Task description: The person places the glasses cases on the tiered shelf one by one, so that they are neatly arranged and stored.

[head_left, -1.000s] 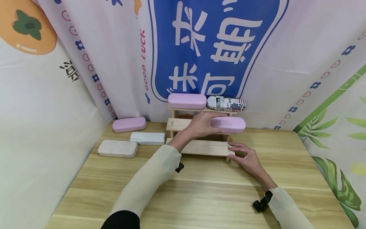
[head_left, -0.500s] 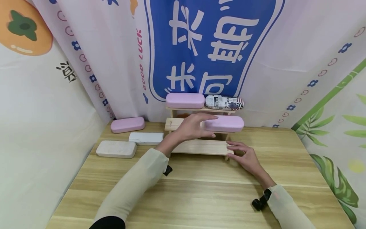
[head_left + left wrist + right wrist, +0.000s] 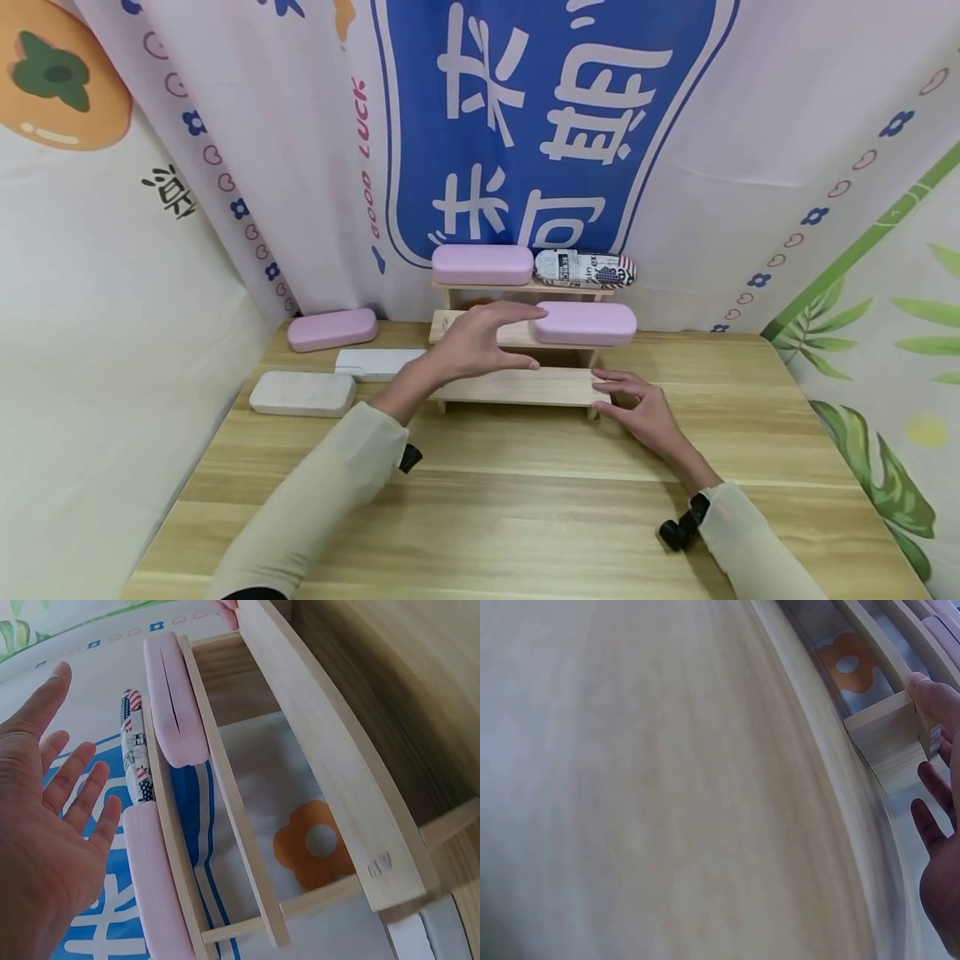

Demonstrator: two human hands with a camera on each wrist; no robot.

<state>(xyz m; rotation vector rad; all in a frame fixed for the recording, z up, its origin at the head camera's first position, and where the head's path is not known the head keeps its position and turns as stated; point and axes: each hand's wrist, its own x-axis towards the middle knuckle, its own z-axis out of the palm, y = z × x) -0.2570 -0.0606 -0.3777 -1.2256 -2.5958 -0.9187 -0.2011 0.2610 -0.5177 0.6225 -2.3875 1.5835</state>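
A three-tier wooden rack [image 3: 517,387] stands at the back of the table. On the right of its middle tier lies a pink glasses case [image 3: 587,323]. My left hand [image 3: 474,343] is just left of this case, thumb and fingers spread, with nothing held; the left wrist view also shows the palm apart from the case. My right hand [image 3: 647,414] grips the right end of the lowest tier, with the thumb [image 3: 934,697] on its front edge. The top tier bears another pink glasses case [image 3: 482,265] and a newspaper-print glasses case [image 3: 585,269], side by side.
Left of the rack, a third pink case [image 3: 332,330], a white box-shaped case [image 3: 378,364] and a pale grey case [image 3: 302,394] lie on the wooden table [image 3: 525,517]. A printed curtain [image 3: 750,125] hangs close behind the rack.
My left hand has let go of the pink glasses case on the middle tier and drawn back leftward, its fingers opening. The right hand stays at the rack's end.
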